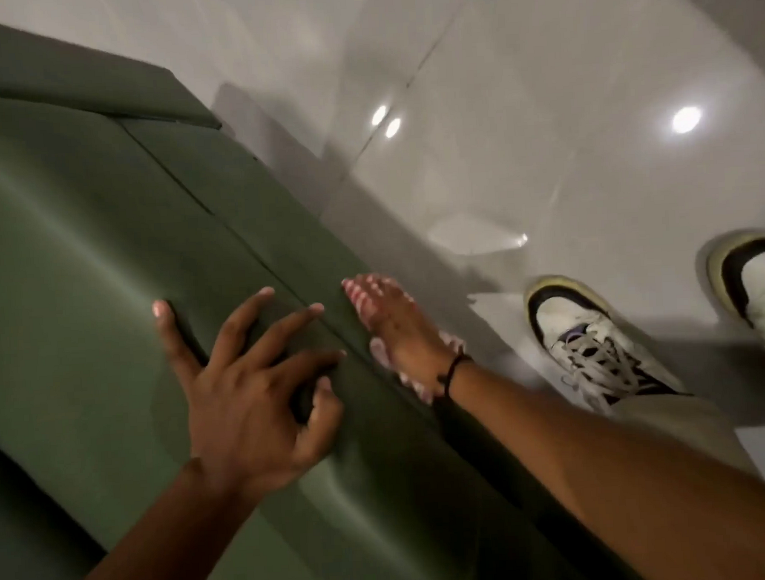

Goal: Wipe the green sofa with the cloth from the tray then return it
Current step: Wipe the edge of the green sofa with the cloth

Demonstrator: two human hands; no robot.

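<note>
Wiping step. Right hand (396,329), fingers flat, presses pink cloth (378,351) against sofa (82,261) front edge, 3 o'clock of left hand (248,376), splayed open on top. Next: sweep along edge; tray unseen.

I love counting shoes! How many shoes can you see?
2. One shoe stands on the shiny floor, just right of the green sofa. The other shoe is at the picture's right edge, partly cut off. No more seem hidden.

Glossy pale tiled floor (538,82) — round light reflections (686,119), dark grout lines (426,61).
</note>
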